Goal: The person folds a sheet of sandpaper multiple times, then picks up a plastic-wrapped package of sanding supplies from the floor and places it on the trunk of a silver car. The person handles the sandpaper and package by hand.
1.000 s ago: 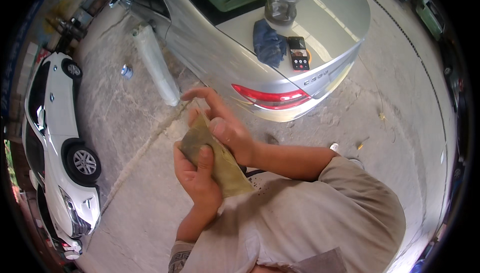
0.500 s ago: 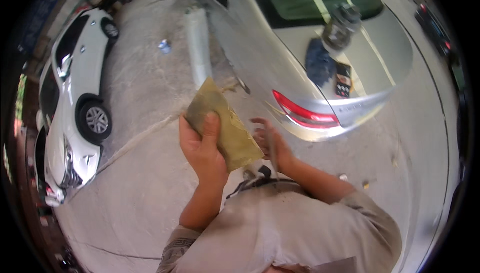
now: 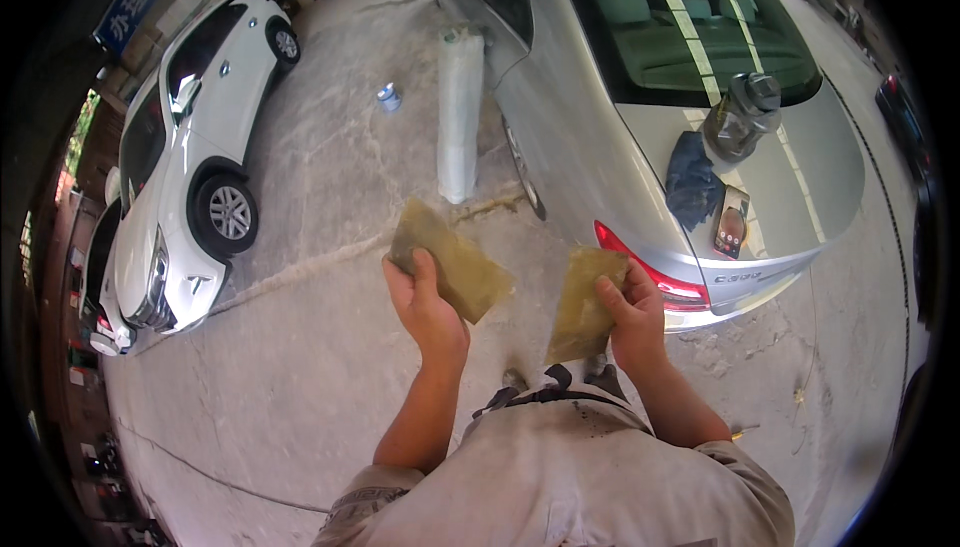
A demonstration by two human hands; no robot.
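My left hand (image 3: 432, 309) is closed on a thin, stiff olive-yellow sheet (image 3: 468, 272), thumb flat on its face and fingers behind. It is tilted, with a darker patch near the thumb and an uneven, paler right edge. A second olive-yellow sheet (image 3: 580, 309), more upright, is pinched at its right side by my right hand (image 3: 638, 327). A gap separates the two sheets, both raised in front of my waist. I cannot tell for sure whether they are filler spreaders or another kind of sheet.
A silver car (image 3: 570, 117) stands ahead on the right. Its boot lid carries a dark clear jar (image 3: 742, 119), a blue cloth (image 3: 693, 182) and a phone (image 3: 732, 222). A wrapped pale roll (image 3: 460, 117) and small can (image 3: 389, 98) are on the concrete floor. A white car (image 3: 178, 217) is left.
My right hand has moved right, away from the left sheet, and its own sheet now shows face-on instead of edge-on. The left hand still grips its sheet. The view has shifted.
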